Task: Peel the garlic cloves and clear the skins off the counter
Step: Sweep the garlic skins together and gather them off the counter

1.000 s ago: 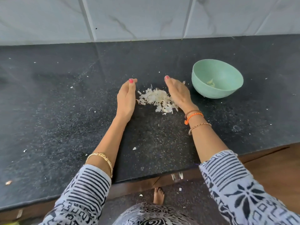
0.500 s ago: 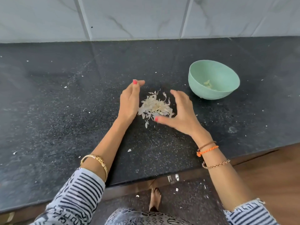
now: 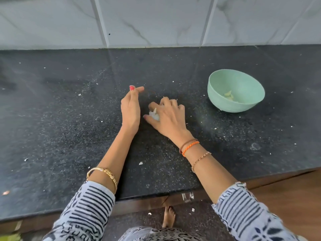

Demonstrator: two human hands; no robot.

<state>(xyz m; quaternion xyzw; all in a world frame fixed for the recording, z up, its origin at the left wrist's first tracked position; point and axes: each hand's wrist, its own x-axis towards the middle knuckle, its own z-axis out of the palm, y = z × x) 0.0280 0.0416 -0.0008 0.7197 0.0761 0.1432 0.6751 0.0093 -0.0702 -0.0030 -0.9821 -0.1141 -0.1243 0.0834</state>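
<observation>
My right hand lies palm down on the black counter, fingers curled over the pile of white garlic skins; only a small tuft shows between thumb and forefinger. My left hand stands on its edge just left of the pile, fingers straight, holding nothing. A mint green bowl sits to the right with a few peeled cloves inside.
Small skin flakes are scattered over the counter, one near the front edge, and more lie on the floor. A white tiled wall backs the counter. A wooden cabinet front runs below at the right.
My right hand has closed down over the skin pile, gathering it so most of it is hidden. My left hand stays beside it as a wall. The view has shifted slightly.
</observation>
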